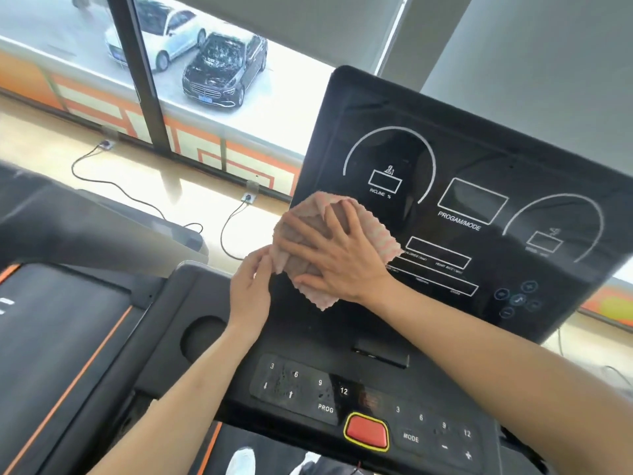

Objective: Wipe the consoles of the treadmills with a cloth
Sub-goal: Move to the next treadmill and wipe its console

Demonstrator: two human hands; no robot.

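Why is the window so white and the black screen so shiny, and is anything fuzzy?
Head view: daylight through the window washes the street pale and leaves a glare patch on the floor. The glossy console mirrors faint shapes. The wide lens bends the window post and tilts everything. The far left edge is smeared, while the cloth and the right hand pressing it look fairly sharp.

— Where's the grip?
— On the cloth, against the console: right hand atop, left hand pinching its left edge.
— Around it?
— Keypad nearer, cup holder lower left.
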